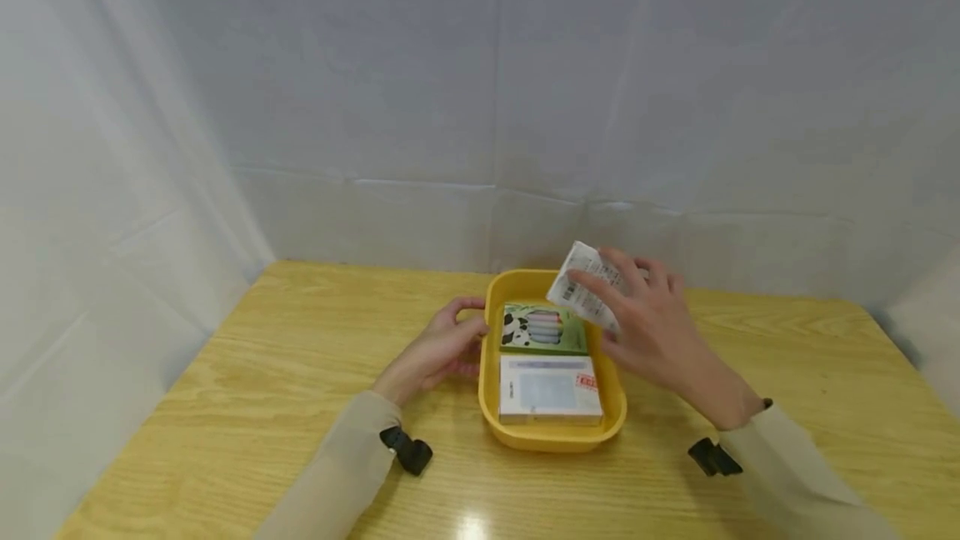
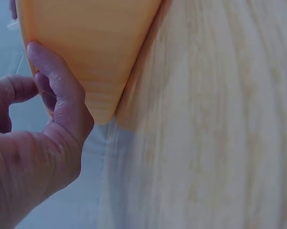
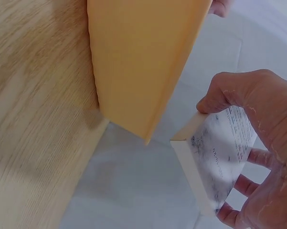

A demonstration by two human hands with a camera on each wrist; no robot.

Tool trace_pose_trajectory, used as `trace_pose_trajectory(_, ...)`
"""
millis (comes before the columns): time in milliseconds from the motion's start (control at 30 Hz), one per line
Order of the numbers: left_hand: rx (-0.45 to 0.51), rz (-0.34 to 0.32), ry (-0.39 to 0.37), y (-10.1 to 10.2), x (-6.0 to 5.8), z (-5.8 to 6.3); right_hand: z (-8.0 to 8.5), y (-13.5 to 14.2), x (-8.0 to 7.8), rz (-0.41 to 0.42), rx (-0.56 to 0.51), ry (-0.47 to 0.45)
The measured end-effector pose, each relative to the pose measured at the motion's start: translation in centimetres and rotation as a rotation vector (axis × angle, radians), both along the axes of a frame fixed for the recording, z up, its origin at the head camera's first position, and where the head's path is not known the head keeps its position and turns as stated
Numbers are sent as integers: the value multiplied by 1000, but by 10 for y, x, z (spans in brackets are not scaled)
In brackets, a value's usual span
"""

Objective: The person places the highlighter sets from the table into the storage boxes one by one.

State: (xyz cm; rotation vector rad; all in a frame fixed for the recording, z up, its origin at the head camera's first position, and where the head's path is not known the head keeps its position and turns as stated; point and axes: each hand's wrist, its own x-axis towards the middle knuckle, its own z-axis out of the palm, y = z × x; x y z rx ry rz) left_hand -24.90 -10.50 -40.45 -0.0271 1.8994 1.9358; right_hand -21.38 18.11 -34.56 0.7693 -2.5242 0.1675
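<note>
A yellow plastic tray (image 1: pixel 556 443) stands on the table. My left hand (image 1: pixel 442 347) grips its left rim, thumb and fingers on either side of the wall, as the left wrist view also shows at the tray's side (image 2: pixel 95 43). Over the tray's far right corner, my right hand (image 1: pixel 651 325) holds a small white box (image 1: pixel 584 283) tilted in the air. That box (image 3: pixel 219 155) has printed text and a barcode; the right wrist view shows it apart from the tray. Inside the tray lie a green panda-printed box (image 1: pixel 543 328) and, nearer, a white box with a red stamp (image 1: pixel 551 390).
The wooden table (image 1: pixel 300 373) ends at the back against a pale hanging sheet (image 1: pixel 375 107). More sheeting hangs at the left and right. Black straps (image 1: pixel 407 450) with small devices sit on both wrists.
</note>
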Motion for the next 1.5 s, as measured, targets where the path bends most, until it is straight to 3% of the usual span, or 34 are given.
trace_pose_trajectory(700, -37, -8, 27, -1, 2, 4, 3, -31, -19, 76, 55, -225)
trace_pose_trajectory(933, -34, -16, 28, -1, 2, 2, -4, -37, -26, 79, 89, -283)
trace_pose_trajectory(1500, -39, -16, 21, -3, 1, 1, -12, -45, -56, 130, 153, -502)
